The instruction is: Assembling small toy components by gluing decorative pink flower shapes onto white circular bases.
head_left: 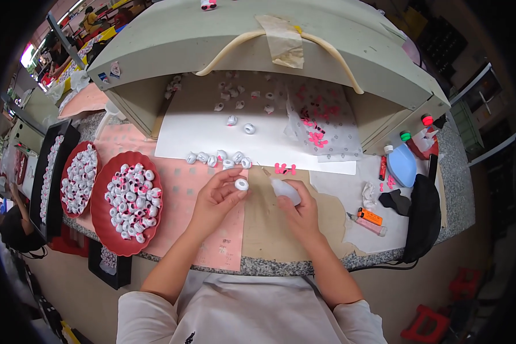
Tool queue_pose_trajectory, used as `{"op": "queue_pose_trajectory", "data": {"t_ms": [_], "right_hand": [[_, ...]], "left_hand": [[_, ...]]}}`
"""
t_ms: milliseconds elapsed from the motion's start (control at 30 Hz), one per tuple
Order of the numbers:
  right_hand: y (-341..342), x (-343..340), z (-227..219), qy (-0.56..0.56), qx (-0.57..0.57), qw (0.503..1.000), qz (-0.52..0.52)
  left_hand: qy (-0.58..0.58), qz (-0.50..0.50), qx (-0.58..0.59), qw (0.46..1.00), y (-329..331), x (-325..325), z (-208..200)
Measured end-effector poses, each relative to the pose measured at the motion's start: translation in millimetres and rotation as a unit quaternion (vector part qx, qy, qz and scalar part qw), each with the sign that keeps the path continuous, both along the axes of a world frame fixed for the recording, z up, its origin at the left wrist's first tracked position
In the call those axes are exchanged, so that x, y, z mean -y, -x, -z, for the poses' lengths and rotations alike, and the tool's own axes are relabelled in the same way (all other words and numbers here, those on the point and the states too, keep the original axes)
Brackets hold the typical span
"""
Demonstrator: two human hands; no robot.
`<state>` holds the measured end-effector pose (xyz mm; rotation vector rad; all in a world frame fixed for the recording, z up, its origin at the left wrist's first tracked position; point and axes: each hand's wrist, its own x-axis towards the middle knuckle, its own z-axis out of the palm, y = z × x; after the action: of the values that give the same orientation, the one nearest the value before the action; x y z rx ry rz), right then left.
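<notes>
Head cam: L hand (213, 196) pinching white pc (241, 184), R hand (302, 211) closed round bottle (285, 191), above granite bench (462, 198), red stool (425, 324) on flr (378, 298).

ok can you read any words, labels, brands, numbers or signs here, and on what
No text is readable.
Pink paper sheet: printed marks, too blurred to read.
Translucent patterned plastic sheet: repeated print, too small to read.
Orange plastic lighter: dark marks, too small to read.

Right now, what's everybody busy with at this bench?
A person's left hand holds a small white piece; the right hand holds a whitish bottle with a thin tip. Just ahead, similar pieces lie in a row, with pink bits to their right. Leftward, red bowls hold many more.
</notes>
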<state>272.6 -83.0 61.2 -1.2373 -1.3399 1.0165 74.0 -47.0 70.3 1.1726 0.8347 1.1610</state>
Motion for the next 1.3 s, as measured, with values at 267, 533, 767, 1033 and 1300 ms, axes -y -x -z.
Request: {"op": "queue_pose_trajectory", "data": {"t_ms": [267, 533, 767, 1033, 1300], "right_hand": [[34, -15, 32, -0.028, -0.148, 0.986, 0.065], [42, -30, 47, 0.001, -0.174, 0.981, 0.09], [35, -31, 47, 0.005, -0.204, 0.973, 0.104], [34, -23, 43, -0.073, -0.063, 0.988, 0.12], [32, -21, 47, -0.123, 0.01, 0.99, 0.07]], "left_hand": [[0.131, 0.059, 0.039, 0.989, 38, -9, 42], [0.126, 0.055, 0.094, 0.986, 48, -25, 48], [0.102, 0.103, -0.025, 0.989, 45, -27, 47], [0.084, 0.023, 0.024, 0.996, 30, -21, 46], [0.083, 0.013, 0.006, 0.996, 28, -19, 51]]}}
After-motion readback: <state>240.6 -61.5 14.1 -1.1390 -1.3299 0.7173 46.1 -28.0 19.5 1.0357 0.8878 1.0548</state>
